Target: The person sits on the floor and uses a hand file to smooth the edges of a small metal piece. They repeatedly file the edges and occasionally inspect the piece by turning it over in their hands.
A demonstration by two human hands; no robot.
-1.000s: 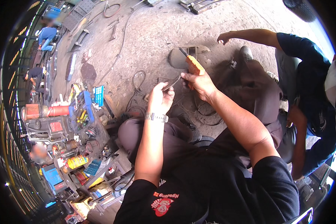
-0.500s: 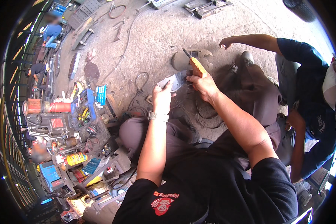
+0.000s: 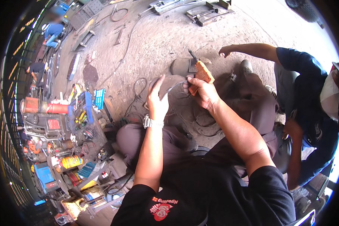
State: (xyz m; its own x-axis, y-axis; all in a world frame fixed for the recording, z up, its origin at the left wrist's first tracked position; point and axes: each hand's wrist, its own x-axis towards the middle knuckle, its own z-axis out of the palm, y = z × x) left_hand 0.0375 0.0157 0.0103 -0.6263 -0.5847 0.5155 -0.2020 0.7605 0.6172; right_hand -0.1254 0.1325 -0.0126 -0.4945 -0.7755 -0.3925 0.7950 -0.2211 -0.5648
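In my right hand (image 3: 203, 92) is a yellow-orange hand tool (image 3: 204, 73) with a ridged body and a narrow dark tip pointing up and away; its exact kind I cannot make out. The fingers of that hand also pinch the right end of a thin grey metal plate (image 3: 176, 86), now seen nearly edge-on. My left hand (image 3: 157, 100), with a watch on the wrist, is open beside the plate's other end, fingers stretched upward. Whether it touches the plate is unclear. Just beyond lies a dark grey rounded thing (image 3: 181, 66) on the floor.
A co-worker (image 3: 309, 101) in dark blue sits close on the right, one arm reaching forward. Left of me stands a cluttered bench with a blue toolbox (image 3: 80, 113) and a yellow bottle (image 3: 72, 162). Cables (image 3: 139, 84) and metal frames (image 3: 209, 13) lie on the concrete floor.
The plate has turned from face-up to nearly edge-on. My left hand has loosened from its pinch and spread its fingers. The tool has shifted slightly to the right.
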